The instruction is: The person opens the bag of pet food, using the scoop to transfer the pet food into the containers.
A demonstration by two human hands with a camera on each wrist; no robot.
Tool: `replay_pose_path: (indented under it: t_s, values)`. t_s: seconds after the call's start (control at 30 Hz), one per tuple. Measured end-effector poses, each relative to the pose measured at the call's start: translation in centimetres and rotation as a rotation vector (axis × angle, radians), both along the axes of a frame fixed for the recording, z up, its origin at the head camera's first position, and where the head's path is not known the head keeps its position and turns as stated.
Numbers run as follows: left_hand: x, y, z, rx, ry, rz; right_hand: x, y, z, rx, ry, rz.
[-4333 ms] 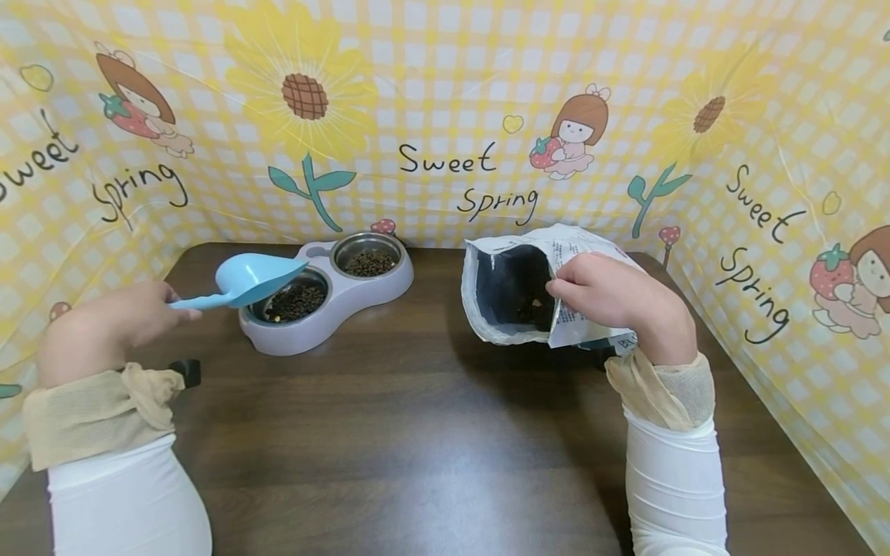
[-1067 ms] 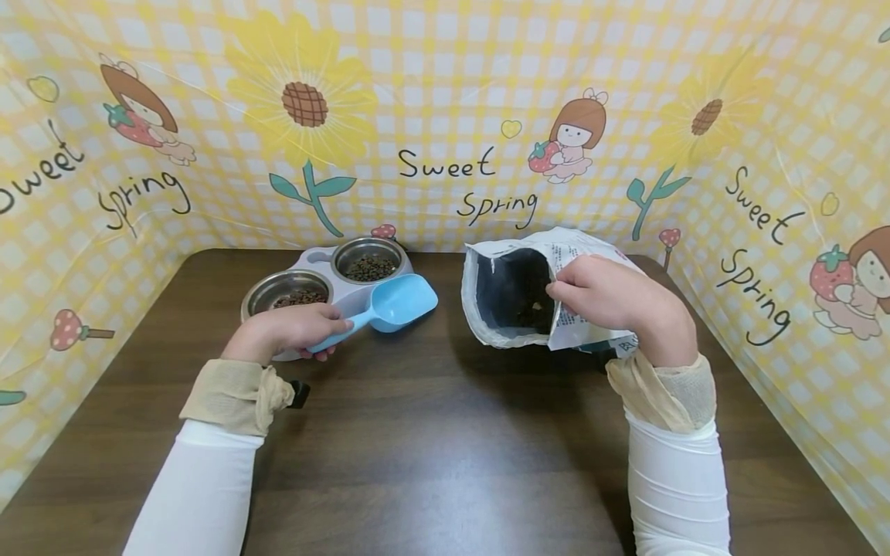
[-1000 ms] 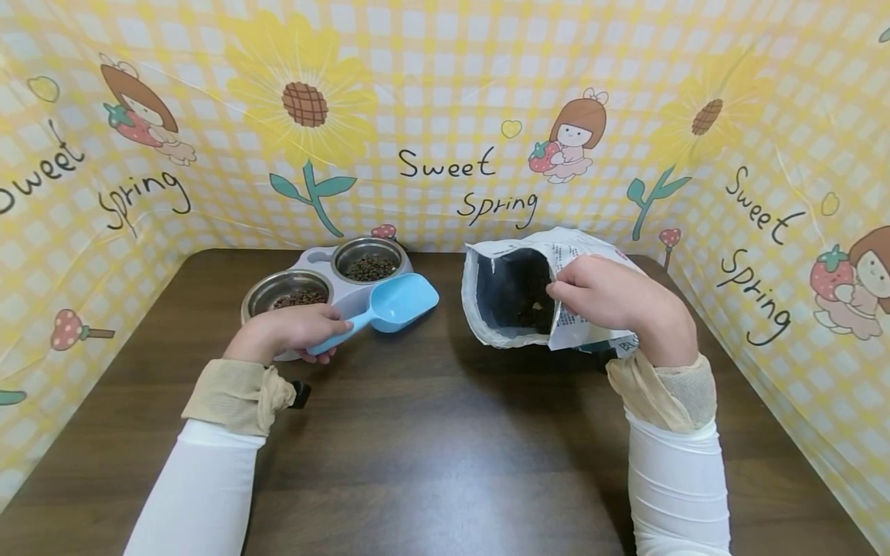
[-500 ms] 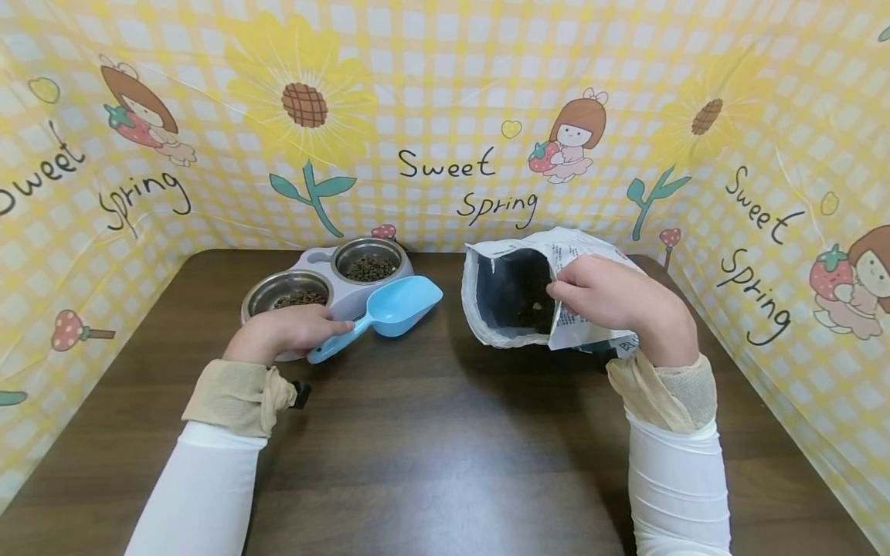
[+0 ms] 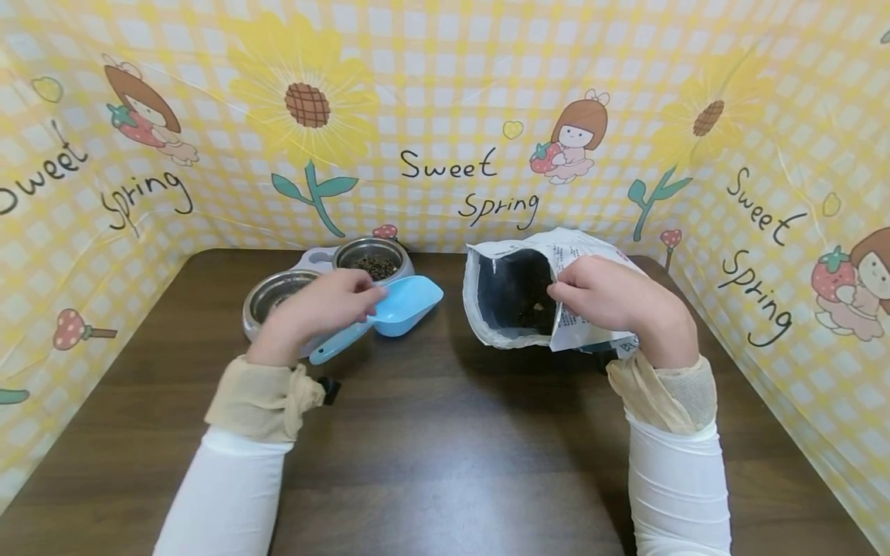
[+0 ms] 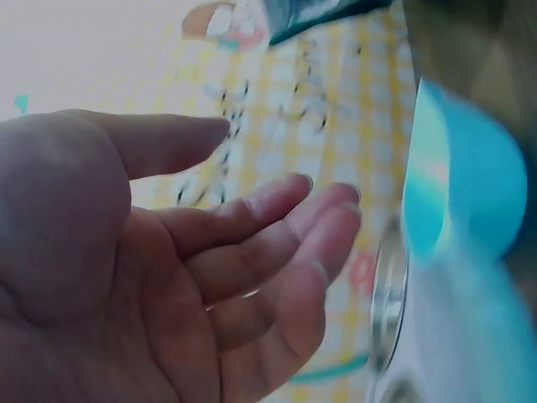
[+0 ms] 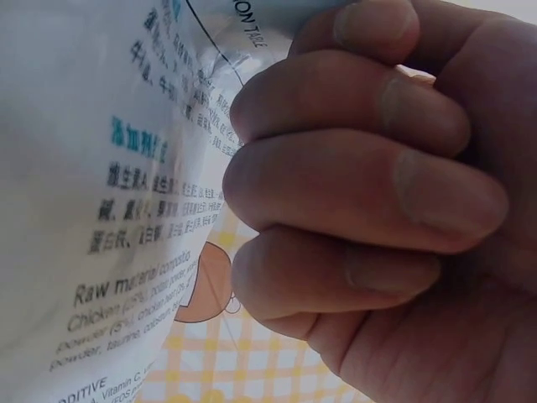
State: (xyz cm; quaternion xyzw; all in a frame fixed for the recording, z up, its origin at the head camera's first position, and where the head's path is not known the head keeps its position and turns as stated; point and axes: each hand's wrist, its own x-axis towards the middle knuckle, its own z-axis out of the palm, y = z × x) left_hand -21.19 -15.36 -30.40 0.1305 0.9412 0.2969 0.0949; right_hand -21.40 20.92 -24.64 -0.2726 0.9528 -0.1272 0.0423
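Observation:
My left hand [image 5: 320,309] is held above the blue scoop [image 5: 410,305], its fingers loosely bent and nothing in the palm in the left wrist view. The scoop lies on the table, bowl to the right, its handle [image 5: 337,345] partly under the hand in the head view. My right hand [image 5: 612,297] pinches the edge of a white pet food bag [image 5: 591,245], whose dark mouth faces left with some kibble [image 5: 535,313] inside. Printed text covers the bag [image 7: 126,210] in the right wrist view. Behind the left hand stands a double pet bowl [image 5: 253,324], partly hidden.
One steel bowl [image 5: 371,247] at the back holds brown kibble; the other [image 5: 267,289] is partly covered by the left hand. A checked yellow cloth [image 5: 445,93] walls the brown table [image 5: 445,455] at the back and sides.
My left hand swung the scoop from over the front bowl to the table on the right, then let go and rose. The right hand kept its hold on the bag.

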Motion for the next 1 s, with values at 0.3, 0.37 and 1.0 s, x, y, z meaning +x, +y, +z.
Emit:
replay_pose_path:
  t_s: [0.3,0.37,1.0]
  values:
    - [-1.4,8.3,-1.9,0.154,-0.176,-0.047,0.0,-0.1,0.2,0.016,0.002,0.018]
    - [-1.7,9.4,-2.2,0.224,-0.216,-0.021,0.1,-0.1,0.3,0.009,0.001,0.018]
    - [-2.8,12.3,-4.8,0.365,-0.32,0.034,0.1,-0.2,0.3,0.012,-0.016,0.031]
